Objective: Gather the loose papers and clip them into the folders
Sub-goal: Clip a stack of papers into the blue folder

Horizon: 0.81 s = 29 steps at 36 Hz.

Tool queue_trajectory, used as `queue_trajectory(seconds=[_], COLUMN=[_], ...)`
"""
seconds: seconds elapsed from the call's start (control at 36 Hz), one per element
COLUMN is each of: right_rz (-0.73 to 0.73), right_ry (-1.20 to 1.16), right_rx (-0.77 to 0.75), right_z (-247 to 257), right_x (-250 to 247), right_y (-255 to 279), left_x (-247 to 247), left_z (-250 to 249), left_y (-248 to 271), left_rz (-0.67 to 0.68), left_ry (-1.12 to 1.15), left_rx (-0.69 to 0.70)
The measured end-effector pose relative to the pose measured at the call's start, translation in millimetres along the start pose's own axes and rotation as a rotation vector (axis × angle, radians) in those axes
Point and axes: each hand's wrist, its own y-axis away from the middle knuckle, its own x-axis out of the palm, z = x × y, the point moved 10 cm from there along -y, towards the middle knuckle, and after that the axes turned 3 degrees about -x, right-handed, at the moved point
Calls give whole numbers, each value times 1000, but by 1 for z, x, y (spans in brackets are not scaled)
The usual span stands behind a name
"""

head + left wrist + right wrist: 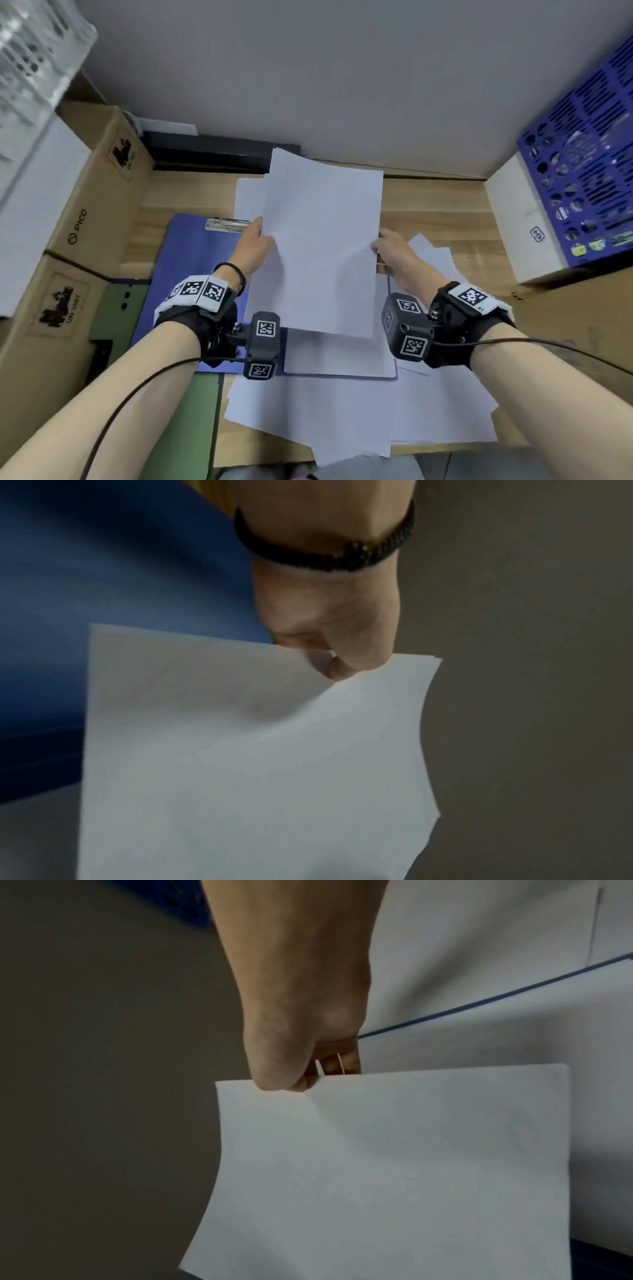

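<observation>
Both hands hold a stack of white papers [322,240] upright above the desk. My left hand [255,240] pinches its left edge and my right hand [387,248] pinches its right edge. In the left wrist view the thumb of the left hand [342,653] presses on the stack of papers [257,764]. The right wrist view shows the right hand [301,1069] curled over the top edge of the stack of papers [394,1172]. A blue folder [191,260] lies open under the hands, its metal clip [227,224] at the far end. Loose sheets [342,411] lie spread on the near desk.
Cardboard boxes [85,212] stand stacked at the left. A white box [520,219] with a blue perforated crate [589,164] stands at the right. A black strip [212,154] runs along the grey wall. The wooden desk [438,209] shows between them.
</observation>
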Motion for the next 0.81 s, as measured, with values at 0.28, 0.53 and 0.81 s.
queue_trajectory(seconds=[0.28,0.53,0.81], right_rz=[237,336,404], right_ry=[103,191,150], right_rx=[83,87,102], right_z=[-42,-59,-61], right_x=[68,107,127], right_y=[-9,-7,-16], left_x=[-55,-77,-94], left_z=[93,150,157], left_y=[45,78,77], left_rz=[-101,-216,-245], left_ry=[-98,-70,-66], left_rx=[-253,-410,-458])
